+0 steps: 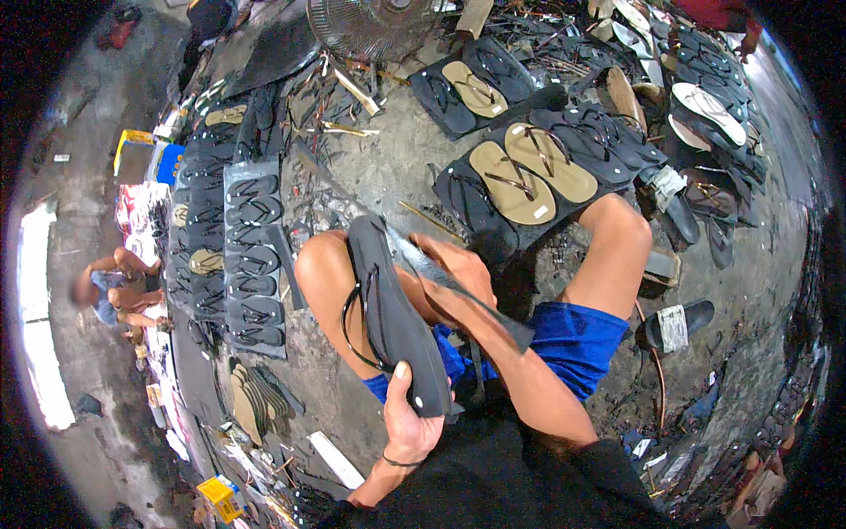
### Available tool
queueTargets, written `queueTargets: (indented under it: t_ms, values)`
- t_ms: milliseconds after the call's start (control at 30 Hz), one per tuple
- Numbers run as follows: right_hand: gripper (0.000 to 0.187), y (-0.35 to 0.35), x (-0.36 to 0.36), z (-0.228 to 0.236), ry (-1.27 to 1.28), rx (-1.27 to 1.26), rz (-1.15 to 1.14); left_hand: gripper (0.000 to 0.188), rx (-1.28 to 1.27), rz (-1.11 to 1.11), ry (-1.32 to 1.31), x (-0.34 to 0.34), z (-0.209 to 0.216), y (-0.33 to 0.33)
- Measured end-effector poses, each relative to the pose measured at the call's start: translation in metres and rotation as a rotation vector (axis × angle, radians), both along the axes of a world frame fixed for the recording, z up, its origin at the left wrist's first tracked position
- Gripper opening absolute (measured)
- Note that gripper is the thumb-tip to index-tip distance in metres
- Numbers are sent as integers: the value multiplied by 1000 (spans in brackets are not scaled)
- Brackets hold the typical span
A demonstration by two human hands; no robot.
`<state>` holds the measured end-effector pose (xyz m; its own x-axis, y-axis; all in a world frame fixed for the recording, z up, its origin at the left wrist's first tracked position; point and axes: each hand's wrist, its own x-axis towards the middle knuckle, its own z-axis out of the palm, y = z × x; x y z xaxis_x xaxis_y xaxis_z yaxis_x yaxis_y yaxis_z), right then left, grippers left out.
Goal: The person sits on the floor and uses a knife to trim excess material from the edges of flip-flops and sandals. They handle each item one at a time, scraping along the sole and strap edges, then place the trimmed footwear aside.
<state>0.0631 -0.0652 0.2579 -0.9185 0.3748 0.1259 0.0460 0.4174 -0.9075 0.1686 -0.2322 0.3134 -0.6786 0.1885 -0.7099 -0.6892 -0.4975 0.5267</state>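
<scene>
A black flip-flop [397, 326] with a thin dark strap stands tilted over my lap, sole lengthwise away from me. My left hand [411, 423] grips it by the heel, thumb on the footbed. My right hand [463, 271] is closed beside the sole's right edge, partly hidden behind the flip-flop. A grey, blurred, blade-like piece [407, 254] shows next to its fingers; what exactly the hand holds I cannot make out. Across my right wrist hangs a dark rubber strip [493, 321], running from the sole's toe side.
Tan flip-flops [513, 182] lie on black sheets ahead. Rows of black flip-flops [254, 256] cover the left floor. A fan [374, 26] stands at the far side. White-and-black sandals [709, 113] pile up at right. Another person [123, 286] sits far left.
</scene>
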Motion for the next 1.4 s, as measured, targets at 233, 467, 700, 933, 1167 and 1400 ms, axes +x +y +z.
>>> queueTargets:
  t_ms: [233, 467, 700, 933, 1167, 1400]
  values:
    - [35, 30, 26, 58, -399, -819, 212, 64, -203, -790, 536, -52, 42, -21]
    - [38, 24, 86, 94, 85, -233, -79, 26, -379, -465, 732, -147, 64, -6]
    - [40, 9, 154, 49, -36, -60, 123, 30, -343, -323, 554, -140, 53, -17]
    - [38, 22, 129, 53, 10, 209, 82, 28, -300, -393, 595, -139, 40, -15]
    - [31, 31, 61, 96, 21, 132, 113, 32, -318, -668, 632, -136, 30, -11]
    - [36, 71, 64, 83, -90, -409, -202, 47, -739, -75, 608, -269, 80, 3]
